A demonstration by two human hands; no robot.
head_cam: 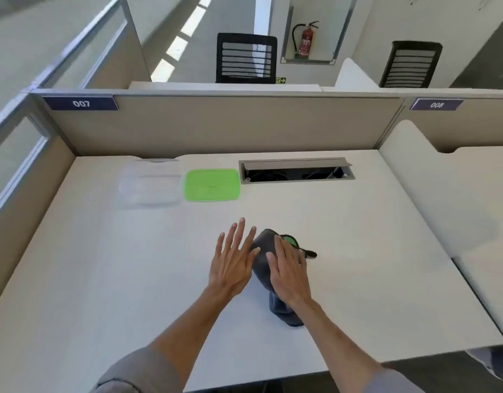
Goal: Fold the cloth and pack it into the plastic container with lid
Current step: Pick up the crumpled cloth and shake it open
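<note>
A dark grey cloth [262, 252] with a green patch lies bunched on the white desk near its middle. My right hand [287, 272] rests flat on top of it, fingers spread. My left hand [232, 263] lies flat just to the cloth's left, fingers apart, with its fingertips touching the cloth's edge. Neither hand grips anything. At the back of the desk stands a clear plastic container [151, 186], uncovered, and its green lid [212, 184] lies flat beside it on the right.
An open cable hatch [295, 170] is sunk into the desk behind the lid. Beige partitions [216, 126] wall the desk at the back and left. A lower side desk [454, 199] adjoins on the right. The desk's front edge is close to my body.
</note>
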